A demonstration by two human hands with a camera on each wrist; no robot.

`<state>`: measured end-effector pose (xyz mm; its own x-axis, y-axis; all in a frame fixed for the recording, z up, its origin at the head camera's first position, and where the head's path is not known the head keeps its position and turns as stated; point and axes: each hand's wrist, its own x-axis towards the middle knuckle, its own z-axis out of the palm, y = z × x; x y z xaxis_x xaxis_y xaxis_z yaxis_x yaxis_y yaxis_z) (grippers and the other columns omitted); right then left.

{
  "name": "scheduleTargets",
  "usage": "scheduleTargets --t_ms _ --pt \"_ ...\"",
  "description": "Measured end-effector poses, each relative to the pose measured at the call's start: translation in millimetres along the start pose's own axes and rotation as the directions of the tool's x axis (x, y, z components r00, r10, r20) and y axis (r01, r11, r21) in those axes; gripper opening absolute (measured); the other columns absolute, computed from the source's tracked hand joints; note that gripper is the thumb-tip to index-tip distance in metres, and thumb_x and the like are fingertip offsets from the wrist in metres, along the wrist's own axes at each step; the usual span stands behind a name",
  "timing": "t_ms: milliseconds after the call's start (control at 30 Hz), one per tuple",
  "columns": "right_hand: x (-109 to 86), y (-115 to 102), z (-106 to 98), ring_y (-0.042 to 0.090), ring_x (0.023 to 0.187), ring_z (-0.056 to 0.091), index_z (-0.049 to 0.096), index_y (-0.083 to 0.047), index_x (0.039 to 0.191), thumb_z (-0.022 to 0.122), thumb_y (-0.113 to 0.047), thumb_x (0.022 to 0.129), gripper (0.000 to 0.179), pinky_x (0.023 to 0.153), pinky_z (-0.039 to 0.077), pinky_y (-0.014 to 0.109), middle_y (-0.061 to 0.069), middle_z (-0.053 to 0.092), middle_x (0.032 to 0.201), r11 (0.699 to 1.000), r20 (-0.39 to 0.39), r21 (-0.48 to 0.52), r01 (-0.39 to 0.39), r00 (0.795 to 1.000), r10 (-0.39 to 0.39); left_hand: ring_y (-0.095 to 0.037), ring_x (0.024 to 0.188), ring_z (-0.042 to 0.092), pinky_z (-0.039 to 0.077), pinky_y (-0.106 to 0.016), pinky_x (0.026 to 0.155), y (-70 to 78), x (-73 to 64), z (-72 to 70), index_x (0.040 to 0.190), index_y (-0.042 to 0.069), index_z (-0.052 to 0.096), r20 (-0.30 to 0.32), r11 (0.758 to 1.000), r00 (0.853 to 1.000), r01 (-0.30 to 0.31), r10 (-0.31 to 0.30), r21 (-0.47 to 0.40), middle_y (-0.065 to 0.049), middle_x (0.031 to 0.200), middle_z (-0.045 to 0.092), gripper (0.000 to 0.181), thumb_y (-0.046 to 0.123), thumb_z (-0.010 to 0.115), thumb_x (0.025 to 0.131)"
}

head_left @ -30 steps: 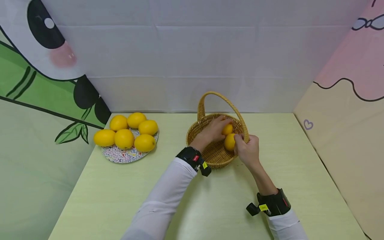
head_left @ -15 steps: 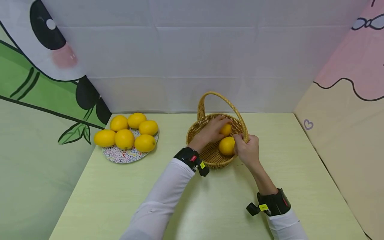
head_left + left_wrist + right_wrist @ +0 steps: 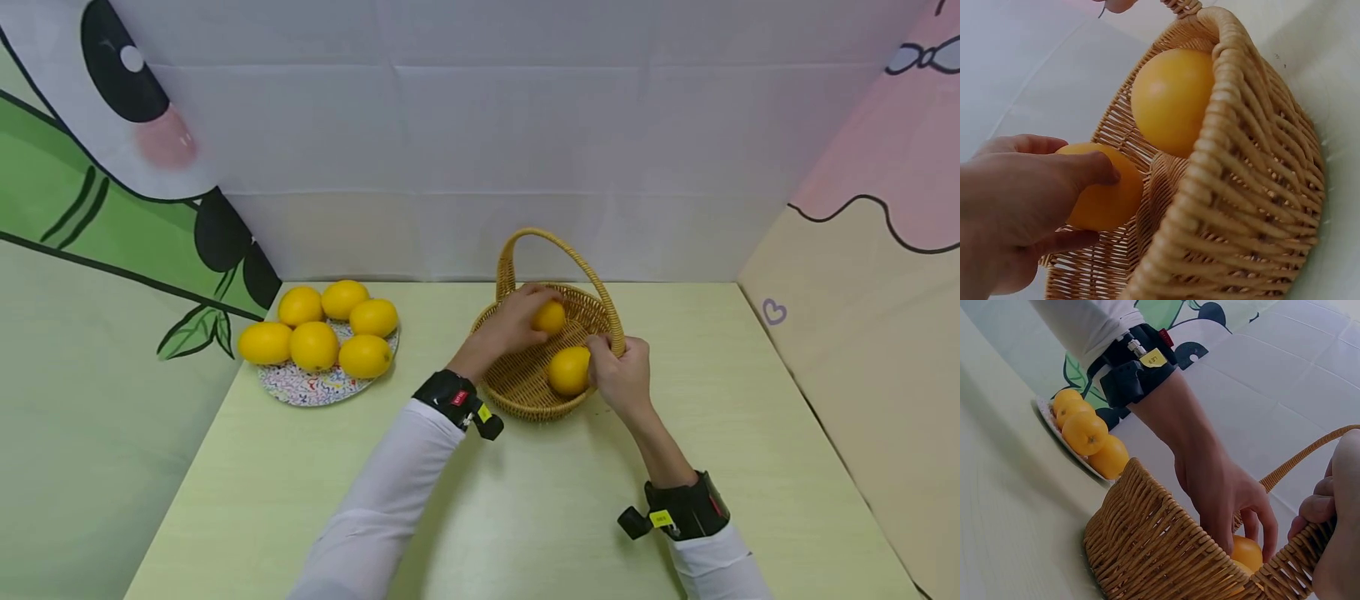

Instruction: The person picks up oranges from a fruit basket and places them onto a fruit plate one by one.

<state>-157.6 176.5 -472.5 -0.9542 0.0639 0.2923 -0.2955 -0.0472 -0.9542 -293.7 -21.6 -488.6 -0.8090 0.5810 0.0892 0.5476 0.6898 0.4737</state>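
Observation:
My left hand [image 3: 510, 321] holds a yellow lemon [image 3: 550, 317] inside the wicker basket [image 3: 528, 400]. In the left wrist view, the thumb lies over this lemon [image 3: 1113, 197] and fingers curl round its far side. A second lemon [image 3: 569, 371] lies in the basket's right part, close to my right hand [image 3: 626, 375]. That hand grips the basket at the rim, where the arched handle [image 3: 558, 242] meets it. Seen from the right wrist, the basket wall [image 3: 1154, 544] hides most of the lemons inside.
To the left, a speckled plate [image 3: 307, 393] bears several lemons [image 3: 314, 346], some reaching its rim. The pale table [image 3: 540, 517] ends at a grey cloth backdrop [image 3: 420, 167] close behind the basket. Printed cloths hang on both sides.
My left hand has drawn left with its lemon, away from the basket's right side. The other lemon has shifted slightly left and down. My right hand keeps its grip on the basket.

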Motion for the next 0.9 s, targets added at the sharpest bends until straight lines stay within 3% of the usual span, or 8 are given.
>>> scheduleTargets --t_ms 167,500,900 --pt "0.1 1 0 0.006 0.039 0.038 0.041 0.006 0.061 0.057 -0.002 0.108 0.051 0.038 0.029 0.02 -0.006 0.041 0.047 1.0 0.005 0.008 0.006 1.0 -0.006 -0.034 0.147 0.059 0.054 -0.05 0.125 19.2 -21.8 -25.7 0.159 0.014 0.06 -0.036 1.0 0.999 -0.007 0.007 -0.008 -0.016 0.165 0.055 0.063 0.014 0.084 0.101" --pt "0.0 1 0 0.005 0.038 0.04 0.044 0.004 0.06 0.057 -0.001 0.109 0.05 0.037 0.031 0.019 -0.006 0.044 0.046 1.0 -0.005 -0.003 0.001 1.0 -0.001 -0.035 0.136 0.063 0.058 -0.053 0.116 14.6 -39.8 -43.3 0.155 0.016 0.062 -0.141 0.999 0.99 -0.025 0.021 -0.033 -0.013 0.158 0.058 0.066 0.017 0.09 0.095" --pt "-0.2 0 0 0.005 0.039 0.039 0.045 0.002 0.061 0.057 -0.002 0.109 0.049 0.038 0.031 0.019 -0.007 0.043 0.047 0.999 -0.007 0.027 -0.017 1.0 0.017 -0.036 0.132 0.065 0.063 -0.052 0.11 13.5 -61.4 -57.6 0.151 0.015 0.064 -0.268 0.992 0.961 -0.092 0.065 -0.089 -0.014 0.159 0.057 0.062 0.015 0.089 0.094"
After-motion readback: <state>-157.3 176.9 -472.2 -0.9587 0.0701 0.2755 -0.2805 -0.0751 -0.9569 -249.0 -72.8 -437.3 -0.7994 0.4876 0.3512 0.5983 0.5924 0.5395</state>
